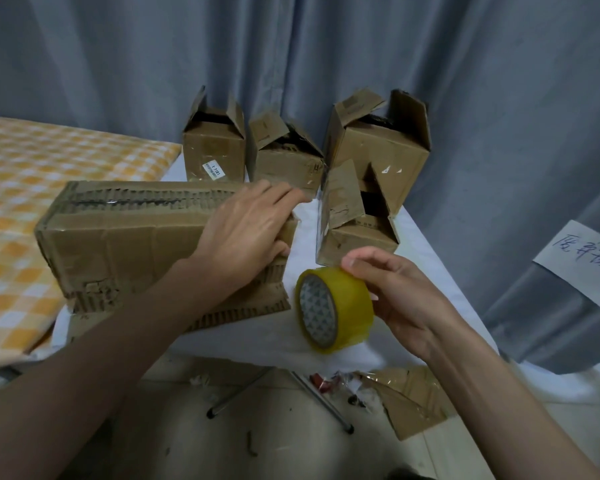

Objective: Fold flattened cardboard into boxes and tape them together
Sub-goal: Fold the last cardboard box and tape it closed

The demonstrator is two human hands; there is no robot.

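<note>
A left hand (pixel 248 225) lay spread on a folded box (pixel 146 237), steadying it; at four o'clock, the right hand (pixel 392 296) pinched a tape roll (pixel 335 308), probably seeking its end

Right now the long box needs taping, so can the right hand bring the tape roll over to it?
Probably yes: the right hand grips the tape roll just beside the long box, nothing between them.

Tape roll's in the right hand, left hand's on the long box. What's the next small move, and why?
Probably bring the tape roll to the near right end of the long box, where the left hand presses it. The right hand holds the roll apart from the box, and no tape end is visibly pulled free.
</note>
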